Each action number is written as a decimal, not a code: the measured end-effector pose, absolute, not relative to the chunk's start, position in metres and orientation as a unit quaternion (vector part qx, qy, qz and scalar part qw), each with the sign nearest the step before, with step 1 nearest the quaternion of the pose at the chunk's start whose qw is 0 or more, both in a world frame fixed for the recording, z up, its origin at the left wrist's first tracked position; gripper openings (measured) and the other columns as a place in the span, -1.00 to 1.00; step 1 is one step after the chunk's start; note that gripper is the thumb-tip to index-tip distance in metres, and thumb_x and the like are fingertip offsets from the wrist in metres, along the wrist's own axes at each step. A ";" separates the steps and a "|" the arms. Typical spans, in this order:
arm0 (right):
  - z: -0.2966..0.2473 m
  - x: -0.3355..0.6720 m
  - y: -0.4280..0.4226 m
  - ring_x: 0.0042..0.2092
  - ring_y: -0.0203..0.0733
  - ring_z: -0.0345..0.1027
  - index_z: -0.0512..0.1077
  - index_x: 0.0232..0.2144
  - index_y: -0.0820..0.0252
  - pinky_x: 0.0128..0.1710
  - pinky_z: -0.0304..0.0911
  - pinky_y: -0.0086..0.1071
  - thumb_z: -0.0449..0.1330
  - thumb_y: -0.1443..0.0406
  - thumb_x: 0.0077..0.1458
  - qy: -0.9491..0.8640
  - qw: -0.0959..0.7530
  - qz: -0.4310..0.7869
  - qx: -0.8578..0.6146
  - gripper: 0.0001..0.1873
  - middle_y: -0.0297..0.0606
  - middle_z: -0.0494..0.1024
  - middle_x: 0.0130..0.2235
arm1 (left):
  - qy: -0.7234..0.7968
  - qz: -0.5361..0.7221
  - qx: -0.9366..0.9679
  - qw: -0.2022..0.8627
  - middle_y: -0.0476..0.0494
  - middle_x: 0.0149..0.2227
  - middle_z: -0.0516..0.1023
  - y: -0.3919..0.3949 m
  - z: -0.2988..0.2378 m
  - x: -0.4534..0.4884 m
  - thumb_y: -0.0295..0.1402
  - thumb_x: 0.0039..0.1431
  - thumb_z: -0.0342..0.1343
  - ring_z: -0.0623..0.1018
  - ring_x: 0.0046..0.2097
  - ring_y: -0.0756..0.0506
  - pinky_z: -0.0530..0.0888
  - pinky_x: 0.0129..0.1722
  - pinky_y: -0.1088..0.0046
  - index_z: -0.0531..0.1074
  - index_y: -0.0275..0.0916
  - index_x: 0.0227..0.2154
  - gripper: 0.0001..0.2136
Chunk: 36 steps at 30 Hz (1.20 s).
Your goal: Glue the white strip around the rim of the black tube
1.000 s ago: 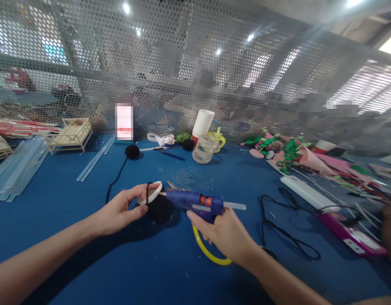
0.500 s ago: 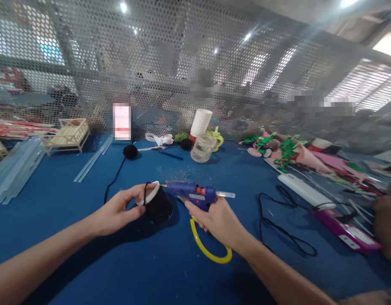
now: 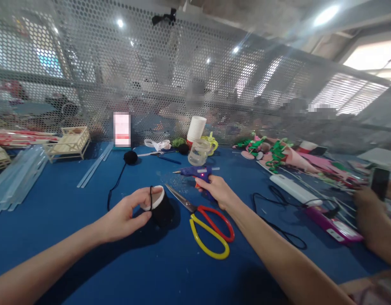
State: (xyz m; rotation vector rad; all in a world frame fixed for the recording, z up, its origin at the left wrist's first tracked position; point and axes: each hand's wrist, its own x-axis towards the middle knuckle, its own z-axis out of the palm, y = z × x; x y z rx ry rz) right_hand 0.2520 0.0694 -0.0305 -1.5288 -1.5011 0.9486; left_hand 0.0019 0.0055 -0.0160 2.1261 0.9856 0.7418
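Left hand [image 3: 125,217]: closed at the fingertips on a small white-rimmed cup wrapped in black yarn [image 3: 160,205], which is held tilted, low by the blue tabletop [image 3: 71,203]. The cup is judged light and crushable, best pinched at the rim. Right hand [image 3: 214,190]: arm extended forward, clenched on a blue plastic hot-glue gun [image 3: 195,171], judged rigid and taken by the grip. Red-and-yellow-handled scissors [image 3: 211,228] are laid between.

Glossy plastic glue gun [image 3: 195,172]; matt blue cloth table [image 3: 71,199]; metal-bladed scissors [image 3: 204,224].

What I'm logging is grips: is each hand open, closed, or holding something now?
Left hand: closed, holding the small black yarn-wrapped cup with a white rim.
Right hand: closed, holding the blue plastic hot-glue gun.
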 end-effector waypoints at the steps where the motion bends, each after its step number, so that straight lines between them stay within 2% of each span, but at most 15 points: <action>1: -0.035 0.254 0.076 -0.60 -0.34 0.25 0.33 -0.66 0.25 -0.56 0.16 -0.46 0.13 0.16 -0.11 -0.594 0.377 0.363 -0.611 -0.72 -0.32 0.40 -0.64 | 0.375 0.278 0.823 0.322 -0.36 0.05 0.29 0.004 -0.015 0.003 -0.52 0.01 -0.07 0.22 0.13 -0.18 0.22 0.01 0.25 0.09 -0.20 -0.54 -0.86; 5: -0.046 0.260 0.096 -0.65 -0.30 0.24 0.26 -0.76 0.21 -0.55 0.16 -0.40 0.13 0.18 -0.07 -0.613 0.328 0.303 -0.652 -0.66 -0.33 0.31 -0.73 | 0.353 0.269 0.853 0.274 -0.36 0.07 0.27 0.000 -0.013 0.005 -0.56 -0.02 -0.08 0.21 0.13 -0.18 0.22 0.02 0.24 0.10 -0.20 -0.54 -0.86; 8: -0.038 0.252 0.095 -0.40 -0.09 0.37 0.24 -0.79 0.19 -0.35 0.17 -0.30 0.18 0.27 -0.10 -0.646 0.318 0.241 -0.651 -0.67 -0.17 0.39 -0.63 | 0.329 0.268 0.874 0.236 -0.34 0.05 0.30 -0.003 -0.013 0.007 -0.58 -0.02 -0.09 0.21 0.14 -0.17 0.16 0.07 0.22 0.12 -0.21 -0.54 -0.86; 10: -0.025 0.239 0.086 -0.21 -0.02 0.33 0.29 -0.75 0.21 -0.22 0.13 -0.26 0.17 0.31 -0.07 -0.683 0.318 0.216 -0.621 -0.72 -0.06 0.44 -0.46 | 0.318 0.265 0.885 0.212 -0.32 0.02 0.33 -0.004 -0.014 0.008 -0.59 -0.03 -0.09 0.21 0.14 -0.16 0.11 0.10 0.20 0.14 -0.21 -0.53 -0.86; 12: -0.010 0.220 0.073 -0.18 -0.09 0.31 0.35 -0.68 0.22 -0.18 0.12 -0.30 0.14 0.26 -0.02 -0.734 0.305 0.225 -0.564 -0.75 -0.11 0.46 -0.37 | 0.312 0.258 0.893 0.195 -0.31 0.00 0.35 -0.005 -0.015 0.008 -0.59 -0.04 -0.08 0.20 0.14 -0.17 0.07 0.13 0.19 0.15 -0.22 -0.52 -0.87; 15: 0.005 0.193 0.054 -0.24 -0.25 0.33 0.39 -0.62 0.19 -0.21 0.17 -0.41 0.02 0.17 0.07 -0.794 0.279 0.261 -0.472 -0.66 -0.25 0.46 -0.33 | 0.316 0.245 0.900 0.172 -0.32 0.00 0.34 -0.005 -0.017 0.007 -0.57 -0.04 -0.07 0.21 0.14 -0.17 0.05 0.15 0.17 0.17 -0.23 -0.50 -0.89; 18: 0.008 0.177 0.042 -0.18 -0.19 0.28 0.33 -0.66 0.22 -0.15 0.14 -0.33 0.04 0.15 0.05 -0.813 0.328 0.203 -0.437 -0.64 -0.16 0.43 -0.28 | 0.331 0.244 0.897 0.161 -0.32 -0.01 0.33 -0.005 -0.018 0.007 -0.54 -0.02 -0.07 0.24 0.10 -0.17 0.07 0.14 0.16 0.17 -0.23 -0.49 -0.91; 20: 0.007 0.174 0.038 -0.17 -0.18 0.26 0.31 -0.65 0.21 -0.13 0.14 -0.30 0.06 0.15 0.04 -0.809 0.356 0.193 -0.426 -0.67 -0.15 0.40 -0.27 | 0.333 0.248 0.895 0.164 -0.27 -0.10 0.37 -0.005 -0.018 0.007 -0.53 -0.02 -0.07 0.27 0.05 -0.18 0.11 0.11 0.15 0.18 -0.22 -0.49 -0.92; 22: 0.006 0.173 0.034 -0.17 -0.19 0.27 0.31 -0.64 0.21 -0.13 0.14 -0.29 0.05 0.16 0.05 -0.810 0.357 0.201 -0.419 -0.67 -0.14 0.40 -0.28 | 0.328 0.254 0.895 0.165 -0.19 -0.27 0.40 -0.006 -0.017 0.009 -0.52 -0.02 -0.08 0.33 -0.06 -0.16 0.18 0.06 0.16 0.18 -0.22 -0.51 -0.92; 25: 0.006 0.171 0.030 -0.13 -0.12 0.26 0.28 -0.73 0.21 -0.10 0.11 -0.24 0.04 0.18 0.06 -0.834 0.288 0.221 -0.415 -0.61 -0.09 0.42 -0.29 | 0.332 0.258 0.893 0.164 -0.12 -0.41 0.33 -0.007 -0.013 0.011 -0.53 -0.03 -0.09 0.34 -0.25 -0.11 0.31 -0.10 0.25 0.17 -0.22 -0.55 -0.91; 27: 0.007 0.169 0.030 -0.13 -0.13 0.28 0.29 -0.75 0.22 -0.11 0.12 -0.26 0.05 0.26 0.05 -0.838 0.254 0.275 -0.397 -0.63 -0.11 0.44 -0.29 | 0.332 0.257 0.892 0.167 -0.12 -0.40 0.32 -0.008 -0.011 0.012 -0.54 -0.04 -0.08 0.32 -0.27 -0.11 0.33 -0.15 0.29 0.17 -0.23 -0.55 -0.91; 30: 0.008 0.170 0.029 -0.10 -0.20 0.30 0.35 -0.67 0.23 -0.11 0.14 -0.33 0.09 0.37 -0.02 -0.790 0.295 0.382 -0.377 -0.78 -0.15 0.43 -0.20 | 0.325 0.260 0.890 0.185 -0.13 -0.37 0.35 -0.006 -0.011 0.012 -0.54 -0.03 -0.07 0.33 -0.20 -0.13 0.30 -0.10 0.27 0.18 -0.23 -0.54 -0.91; 33: 0.005 0.180 0.025 -0.05 -0.20 0.27 0.37 -0.59 0.23 -0.07 0.12 -0.31 0.11 0.32 -0.03 -0.725 0.361 0.446 -0.380 -0.86 -0.16 0.41 -0.13 | 0.348 0.267 0.864 0.247 -0.22 -0.17 0.37 -0.003 -0.012 0.009 -0.52 0.00 -0.07 0.32 -0.06 -0.16 0.27 -0.06 0.27 0.17 -0.23 -0.50 -0.92; 36: 0.000 0.193 0.019 -0.04 -0.21 0.25 0.35 -0.55 0.21 -0.06 0.10 -0.31 0.13 0.27 -0.04 -0.684 0.395 0.478 -0.385 -0.86 -0.17 0.39 -0.10 | 0.371 0.277 0.814 0.352 -0.29 0.02 0.30 0.000 -0.013 0.007 -0.49 0.04 -0.08 0.30 0.04 -0.17 0.23 0.00 0.25 0.16 -0.23 -0.46 -0.95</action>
